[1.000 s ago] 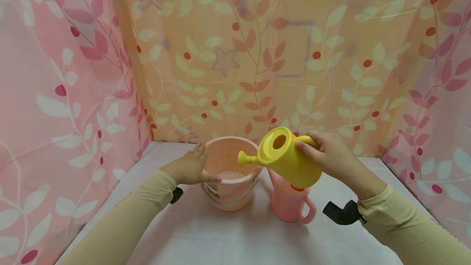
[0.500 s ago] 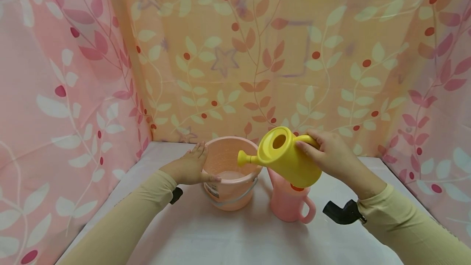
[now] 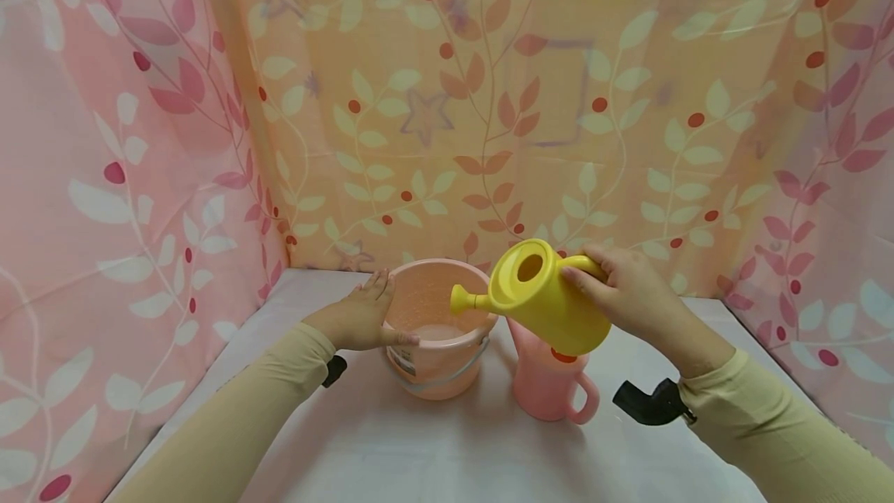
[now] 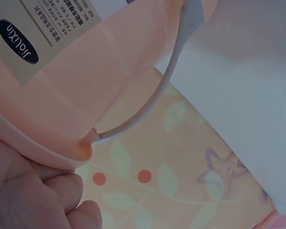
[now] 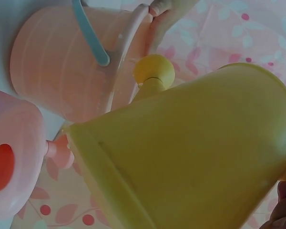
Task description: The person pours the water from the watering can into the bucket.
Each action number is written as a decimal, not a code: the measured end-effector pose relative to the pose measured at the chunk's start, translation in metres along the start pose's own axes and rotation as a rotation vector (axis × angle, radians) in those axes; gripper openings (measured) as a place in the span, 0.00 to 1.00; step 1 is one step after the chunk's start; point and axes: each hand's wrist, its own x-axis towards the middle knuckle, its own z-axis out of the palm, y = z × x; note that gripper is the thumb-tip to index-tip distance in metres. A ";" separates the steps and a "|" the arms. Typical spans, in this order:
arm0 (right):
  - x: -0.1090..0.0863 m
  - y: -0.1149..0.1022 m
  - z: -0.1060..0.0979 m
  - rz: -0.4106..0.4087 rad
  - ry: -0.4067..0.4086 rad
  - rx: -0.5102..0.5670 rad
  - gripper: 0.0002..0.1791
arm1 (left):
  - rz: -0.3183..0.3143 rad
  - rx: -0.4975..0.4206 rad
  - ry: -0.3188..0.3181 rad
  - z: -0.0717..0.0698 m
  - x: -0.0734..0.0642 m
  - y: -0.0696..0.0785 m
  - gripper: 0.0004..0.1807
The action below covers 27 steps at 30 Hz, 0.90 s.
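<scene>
My left hand [image 3: 356, 317] rests on the near-left rim of a peach bucket [image 3: 436, 375], its fingers extended over the edge and thumb along the front. In the left wrist view, those fingers [image 4: 66, 188] lie against the rim beside a printed label [image 4: 31, 33]. My right hand [image 3: 632, 297] grips the handle of a yellow watering can [image 3: 559, 313]. The can tilts left, its spout head [image 3: 461, 300] over the bucket's opening. Below it stands a pink watering can [image 3: 548, 386], partly covered; the right wrist view shows its red opening [image 5: 2, 167]. Whether water flows is unclear.
A grey bail handle [image 3: 447, 380] hangs down the bucket's front. All this stands on a white-covered table [image 3: 412, 456]. Leaf-patterned cloth [image 3: 391, 154] closes off the back, and pink cloth [image 3: 140, 239] hangs at the left side.
The yellow watering can tips very slightly further, its spout almost in the same spot. Both hands, the bucket and the pink watering can keep their places.
</scene>
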 end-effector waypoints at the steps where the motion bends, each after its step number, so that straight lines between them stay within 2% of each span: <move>1: 0.000 0.000 0.000 0.000 0.000 -0.001 0.11 | -0.004 0.003 -0.003 0.000 0.000 0.000 0.66; 27: 0.000 0.000 0.002 -0.015 0.015 -0.002 0.10 | -0.013 -0.005 -0.007 0.000 0.001 0.000 0.67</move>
